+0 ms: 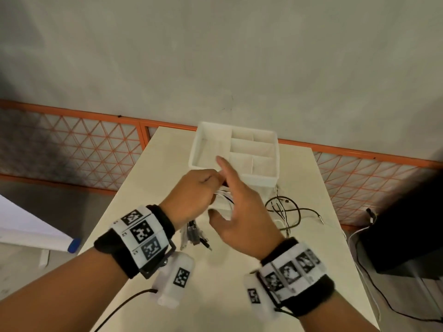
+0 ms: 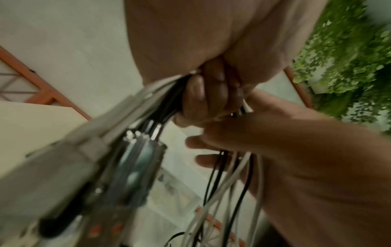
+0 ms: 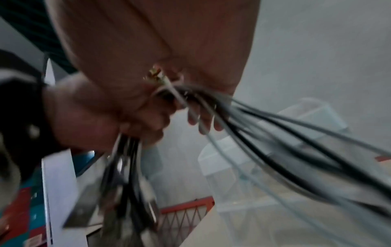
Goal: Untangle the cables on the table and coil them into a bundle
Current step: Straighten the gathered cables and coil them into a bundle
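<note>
A bundle of white and black cables [image 1: 225, 196] runs between my two hands above the white table [image 1: 215, 295]. My left hand [image 1: 196, 195] grips the bundle in a fist, and the connector ends [image 1: 194, 236] hang below it. The left wrist view shows the left fingers [image 2: 203, 95] curled round the cables [image 2: 230, 180]. My right hand [image 1: 242, 207] is against the bundle, index finger straight and thumb spread, and its other fingers curl over the strands [image 3: 296, 142]. More loose cable [image 1: 287, 212] lies tangled on the table to the right.
A white divided tray [image 1: 261, 180] stands just beyond my hands. An orange mesh fence [image 1: 96, 149] runs behind the table. A black box [image 1: 407, 224] with its own leads sits off the right edge, and a white board [image 1: 28, 226] lies at the left.
</note>
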`<action>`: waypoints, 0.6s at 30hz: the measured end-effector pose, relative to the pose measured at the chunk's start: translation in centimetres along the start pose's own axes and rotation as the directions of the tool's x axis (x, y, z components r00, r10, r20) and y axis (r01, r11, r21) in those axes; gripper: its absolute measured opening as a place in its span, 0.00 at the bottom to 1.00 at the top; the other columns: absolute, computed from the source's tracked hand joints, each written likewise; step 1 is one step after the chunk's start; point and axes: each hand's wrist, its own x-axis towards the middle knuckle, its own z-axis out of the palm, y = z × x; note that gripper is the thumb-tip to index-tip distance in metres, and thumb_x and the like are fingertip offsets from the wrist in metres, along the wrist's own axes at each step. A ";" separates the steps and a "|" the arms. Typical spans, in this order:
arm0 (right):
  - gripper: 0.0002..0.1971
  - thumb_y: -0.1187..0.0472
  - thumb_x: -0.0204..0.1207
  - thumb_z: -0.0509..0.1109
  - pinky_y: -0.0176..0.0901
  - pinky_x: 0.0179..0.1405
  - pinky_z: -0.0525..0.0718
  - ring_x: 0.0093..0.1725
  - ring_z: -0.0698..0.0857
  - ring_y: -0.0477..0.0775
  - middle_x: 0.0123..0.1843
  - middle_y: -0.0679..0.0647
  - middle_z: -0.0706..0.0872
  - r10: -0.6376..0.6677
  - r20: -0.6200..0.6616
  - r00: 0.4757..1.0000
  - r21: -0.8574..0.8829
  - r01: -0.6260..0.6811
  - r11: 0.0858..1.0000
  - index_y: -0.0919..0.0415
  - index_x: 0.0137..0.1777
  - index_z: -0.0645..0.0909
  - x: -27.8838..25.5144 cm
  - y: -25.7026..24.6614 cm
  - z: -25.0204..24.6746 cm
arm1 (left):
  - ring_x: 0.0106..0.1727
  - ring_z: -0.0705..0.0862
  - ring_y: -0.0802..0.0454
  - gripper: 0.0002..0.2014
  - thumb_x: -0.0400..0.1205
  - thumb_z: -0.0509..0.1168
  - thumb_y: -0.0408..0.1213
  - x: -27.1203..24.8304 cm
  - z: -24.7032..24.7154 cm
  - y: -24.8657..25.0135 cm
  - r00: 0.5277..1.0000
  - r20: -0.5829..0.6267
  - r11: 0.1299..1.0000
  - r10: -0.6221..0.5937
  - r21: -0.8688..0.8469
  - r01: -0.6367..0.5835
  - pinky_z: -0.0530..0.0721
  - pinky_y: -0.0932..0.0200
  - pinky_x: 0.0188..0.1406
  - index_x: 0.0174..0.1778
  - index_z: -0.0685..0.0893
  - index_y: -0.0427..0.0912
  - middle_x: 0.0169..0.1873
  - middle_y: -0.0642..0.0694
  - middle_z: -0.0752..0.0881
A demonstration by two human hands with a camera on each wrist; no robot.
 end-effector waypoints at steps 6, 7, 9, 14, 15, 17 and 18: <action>0.28 0.71 0.73 0.76 0.24 0.46 0.85 0.44 0.90 0.36 0.50 0.47 0.91 0.234 -0.276 0.932 0.095 -0.216 0.972 0.48 0.71 0.81 1.5 2.8 -0.4 | 0.18 0.61 0.54 0.19 0.88 0.57 0.41 0.2 -3.8 -1.4 0.993 -0.047 0.991 -0.112 -0.084 0.108 0.58 0.63 0.18 0.40 0.81 0.29 0.15 0.53 0.68; 0.27 0.72 0.71 0.77 0.27 0.49 0.87 0.45 0.90 0.37 0.50 0.46 0.91 0.285 -0.323 0.902 0.135 -0.254 0.958 0.46 0.67 0.84 1.3 3.6 -1.1 | 0.18 0.60 0.53 0.21 0.88 0.57 0.43 0.2 -4.7 -2.2 0.986 -0.055 0.983 -0.158 -0.107 0.151 0.57 0.63 0.19 0.38 0.83 0.31 0.16 0.52 0.68; 0.25 0.73 0.70 0.77 0.39 0.56 0.89 0.49 0.91 0.41 0.50 0.44 0.92 0.391 -0.416 0.821 0.226 -0.322 0.919 0.46 0.61 0.87 1.2 5.3 -2.2 | 0.18 0.57 0.54 0.23 0.89 0.58 0.47 0.2 -6.1 -3.5 0.965 -0.057 0.956 -0.256 -0.164 0.244 0.56 0.65 0.18 0.38 0.85 0.34 0.16 0.52 0.65; 0.20 0.74 0.73 0.68 0.54 0.61 0.88 0.53 0.90 0.54 0.53 0.51 0.93 0.585 -0.458 0.670 0.158 -0.586 0.795 0.54 0.58 0.90 0.3 9.1 -2.1 | 0.22 0.53 0.52 0.22 0.83 0.66 0.54 -0.2 -6.6 -4.5 0.958 0.012 0.923 -0.287 -0.265 0.280 0.51 0.60 0.22 0.29 0.75 0.43 0.20 0.52 0.60; 0.20 0.75 0.73 0.66 0.52 0.60 0.87 0.55 0.90 0.58 0.55 0.54 0.93 0.610 -0.435 0.662 0.124 -0.627 0.769 0.56 0.58 0.90 -0.2 9.6 -1.9 | 0.24 0.52 0.52 0.23 0.81 0.69 0.54 -0.1 -6.7 -4.5 0.963 0.021 0.924 -0.269 -0.277 0.265 0.51 0.59 0.24 0.27 0.70 0.46 0.21 0.52 0.59; 0.21 0.77 0.72 0.64 0.46 0.58 0.84 0.57 0.89 0.59 0.54 0.54 0.93 0.608 -0.409 0.681 0.073 -0.639 0.766 0.58 0.59 0.89 -1.2 9.7 -1.7 | 0.23 0.53 0.52 0.25 0.80 0.70 0.53 0.1 -7.4 -4.6 0.971 0.004 0.927 -0.240 -0.295 0.231 0.51 0.58 0.24 0.27 0.64 0.48 0.20 0.52 0.59; 0.22 0.77 0.72 0.65 0.44 0.59 0.83 0.58 0.89 0.57 0.54 0.53 0.92 0.582 -0.387 0.716 0.041 -0.617 0.786 0.57 0.60 0.88 -1.4 9.4 -1.7 | 0.24 0.53 0.52 0.25 0.81 0.70 0.51 0.3 -7.8 -4.8 0.972 -0.024 0.927 -0.235 -0.304 0.217 0.51 0.58 0.24 0.26 0.64 0.48 0.20 0.53 0.59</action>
